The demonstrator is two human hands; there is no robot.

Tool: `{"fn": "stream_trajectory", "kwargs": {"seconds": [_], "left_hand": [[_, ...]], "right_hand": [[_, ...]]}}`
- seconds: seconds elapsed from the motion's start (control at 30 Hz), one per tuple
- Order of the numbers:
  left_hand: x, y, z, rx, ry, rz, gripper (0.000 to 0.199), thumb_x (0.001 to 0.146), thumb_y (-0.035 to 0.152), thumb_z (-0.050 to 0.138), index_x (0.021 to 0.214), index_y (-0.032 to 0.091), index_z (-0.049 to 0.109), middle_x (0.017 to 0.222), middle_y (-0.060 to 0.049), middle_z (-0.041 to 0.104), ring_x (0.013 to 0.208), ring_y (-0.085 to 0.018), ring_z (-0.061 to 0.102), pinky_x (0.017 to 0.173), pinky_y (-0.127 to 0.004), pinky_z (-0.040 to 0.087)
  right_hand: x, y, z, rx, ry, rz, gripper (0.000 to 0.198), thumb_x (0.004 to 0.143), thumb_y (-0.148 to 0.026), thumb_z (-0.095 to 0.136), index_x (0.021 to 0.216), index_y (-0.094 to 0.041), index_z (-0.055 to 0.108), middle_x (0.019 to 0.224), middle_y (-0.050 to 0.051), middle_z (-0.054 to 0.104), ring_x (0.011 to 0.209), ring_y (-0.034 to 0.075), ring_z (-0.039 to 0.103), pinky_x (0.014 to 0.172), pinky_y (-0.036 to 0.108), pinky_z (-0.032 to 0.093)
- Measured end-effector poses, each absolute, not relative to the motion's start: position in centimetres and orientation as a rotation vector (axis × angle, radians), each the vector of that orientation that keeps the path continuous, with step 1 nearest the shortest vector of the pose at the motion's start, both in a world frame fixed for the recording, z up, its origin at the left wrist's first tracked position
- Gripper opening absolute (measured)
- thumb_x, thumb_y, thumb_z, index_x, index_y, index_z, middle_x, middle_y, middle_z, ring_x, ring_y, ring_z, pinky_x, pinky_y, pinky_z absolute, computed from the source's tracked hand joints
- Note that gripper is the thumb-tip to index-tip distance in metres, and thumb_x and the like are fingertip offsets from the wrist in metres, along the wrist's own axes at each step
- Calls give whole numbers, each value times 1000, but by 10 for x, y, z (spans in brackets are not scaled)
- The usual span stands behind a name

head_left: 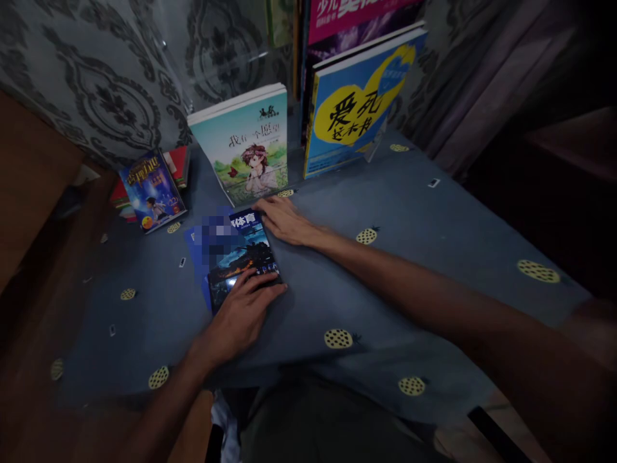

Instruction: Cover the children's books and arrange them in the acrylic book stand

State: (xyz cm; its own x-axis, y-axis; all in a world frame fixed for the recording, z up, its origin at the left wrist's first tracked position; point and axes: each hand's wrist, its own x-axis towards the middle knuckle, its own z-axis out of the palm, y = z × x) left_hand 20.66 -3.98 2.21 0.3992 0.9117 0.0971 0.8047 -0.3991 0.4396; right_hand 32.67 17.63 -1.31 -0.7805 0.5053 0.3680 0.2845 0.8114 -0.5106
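A dark magazine (250,247) with a battle-scene cover lies flat on the tablecloth, on top of a blue booklet (197,257) that sticks out along its left side. A blurred patch hides part of both covers. My left hand (243,308) rests on the magazine's lower part, fingers spread and the thumb side near its right edge. At the magazine's top right corner is my right hand (284,218), its fingers stretched toward that corner and touching it. Just behind stands a pale green book (255,154) with a drawn child on its cover.
A blue and yellow book (347,109) leans on a clear stand at the back right, before a tall pink book (357,19). At the left, a small blue book (154,193) rests against a red stack (179,164). The patterned tablecloth (308,302) ends near my lap.
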Motion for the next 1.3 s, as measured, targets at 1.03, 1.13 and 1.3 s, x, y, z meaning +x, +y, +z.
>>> {"fn": "stream_trajectory", "kwargs": {"seconds": [1.03,1.13,1.3], "left_hand": [[157,-55,5,1583,2233,1121,33,95,27,44,128,22,47,127,-12,61,123,-26,56,104,-48,44],[152,-51,8,1344,2054,1307,35,93,31,48,126,22,46,130,-12,61,125,-25,56,104,-44,45],[146,-47,10,1101,1876,1429,43,87,35,57,126,20,46,124,-13,66,120,-26,60,103,-44,45]], "right_hand": [[320,77,11,-77,-2400,1194,29,95,-21,49,115,-25,70,92,3,78,90,18,72,109,45,40],[321,76,10,-124,-2347,1217,26,93,-22,52,108,-24,72,77,0,77,78,18,72,107,44,41],[322,75,11,-131,-2335,1183,23,92,-25,55,104,-23,74,78,2,76,87,20,71,105,43,42]]}}
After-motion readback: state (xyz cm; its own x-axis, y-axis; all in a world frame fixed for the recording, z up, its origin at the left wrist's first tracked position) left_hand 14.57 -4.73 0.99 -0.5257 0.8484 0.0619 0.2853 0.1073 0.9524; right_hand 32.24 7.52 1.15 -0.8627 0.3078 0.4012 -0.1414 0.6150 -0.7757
